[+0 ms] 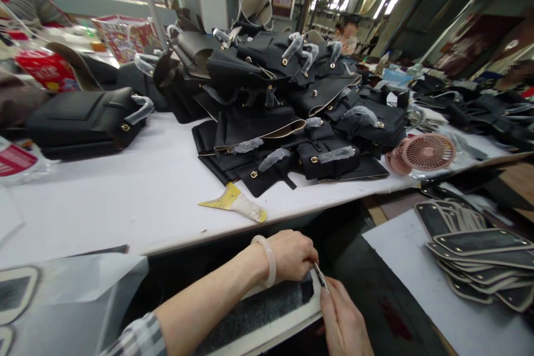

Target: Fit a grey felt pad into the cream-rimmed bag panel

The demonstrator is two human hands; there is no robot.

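My left hand (292, 256), with a pale bangle on the wrist, has its fingers closed at one end of a thin dark piece with a pale, shiny edge (320, 276). From the lower right, my right hand (344, 317) pinches the other end of that small piece between thumb and fingers. Its exact kind cannot be made out. Below and partly behind my left forearm lies a dark panel with a pale border (287, 311), its corner close to both hands. The forearm hides part of the panel.
Black leather bags (271, 105) with wrapped handles are heaped on the white table (167, 194). A yellow-and-white scraper-shaped piece (233, 202) lies near its front edge. To the right stand a pink fan (429, 152) and stacked black pale-edged pieces (479, 256). Another bag (83, 119) sits left.
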